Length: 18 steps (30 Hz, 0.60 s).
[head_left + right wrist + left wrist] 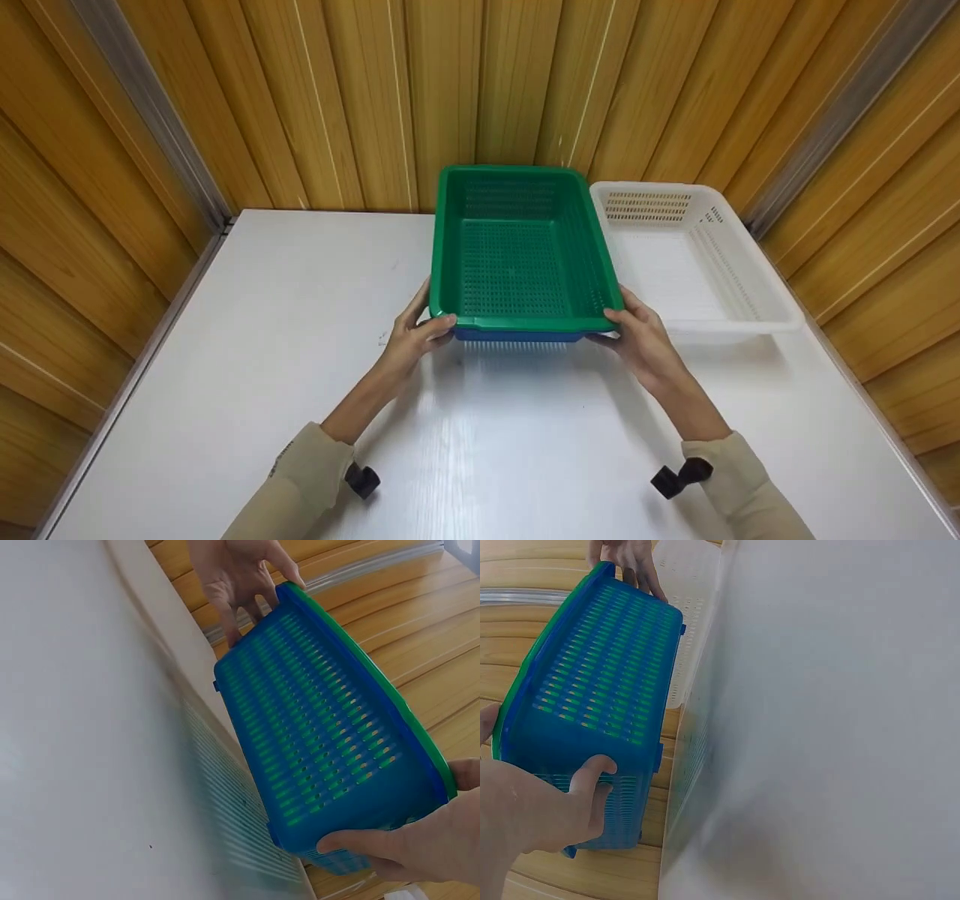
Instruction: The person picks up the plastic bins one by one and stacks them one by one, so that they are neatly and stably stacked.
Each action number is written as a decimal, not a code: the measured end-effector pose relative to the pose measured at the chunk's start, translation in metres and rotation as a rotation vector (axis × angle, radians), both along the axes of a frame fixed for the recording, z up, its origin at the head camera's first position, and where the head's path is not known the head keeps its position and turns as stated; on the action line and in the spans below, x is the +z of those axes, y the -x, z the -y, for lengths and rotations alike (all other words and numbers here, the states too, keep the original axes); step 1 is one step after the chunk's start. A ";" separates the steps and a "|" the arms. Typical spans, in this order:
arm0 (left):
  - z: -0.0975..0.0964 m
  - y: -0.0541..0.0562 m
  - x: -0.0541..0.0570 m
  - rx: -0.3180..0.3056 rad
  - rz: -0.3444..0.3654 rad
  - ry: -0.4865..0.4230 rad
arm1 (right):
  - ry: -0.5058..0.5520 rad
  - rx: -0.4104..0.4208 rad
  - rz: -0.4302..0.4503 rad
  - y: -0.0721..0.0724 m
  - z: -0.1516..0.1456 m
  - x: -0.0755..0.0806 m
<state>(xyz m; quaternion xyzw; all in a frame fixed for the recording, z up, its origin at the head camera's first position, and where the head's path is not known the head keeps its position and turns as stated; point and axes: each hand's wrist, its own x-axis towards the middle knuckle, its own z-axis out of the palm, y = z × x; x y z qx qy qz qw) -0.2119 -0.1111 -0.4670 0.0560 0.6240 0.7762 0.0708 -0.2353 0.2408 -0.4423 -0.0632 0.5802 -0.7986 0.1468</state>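
A green plastic basket (511, 262) sits nested in a blue slatted basket (517, 337), its rim resting over the blue one. My left hand (414, 335) grips the stack at its near left corner, thumb on the green rim and fingers underneath along the blue wall. At the near right corner, my right hand (643, 343) holds it the same way. Both wrist views show the blue basket (600, 720) raised off the white tabletop, its bottom facing the surface. The green basket holds nothing.
A white plastic basket (731, 328) stands at the right, close against the stack's right side in the head view. The white table (315, 315) meets yellow wood-look panels (375, 105) behind and at both sides, with metal posts (154, 112) in the corners.
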 end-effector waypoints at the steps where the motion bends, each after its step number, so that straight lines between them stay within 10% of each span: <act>1: 0.001 0.001 -0.002 -0.003 0.005 -0.003 | 0.003 0.006 0.004 0.001 0.001 -0.002; 13: 0.016 0.008 -0.013 0.009 0.066 -0.009 | 0.011 0.070 0.014 0.008 0.010 -0.023; 18: 0.020 0.009 0.001 0.044 0.023 0.232 | -0.123 0.160 -0.008 0.007 -0.003 -0.017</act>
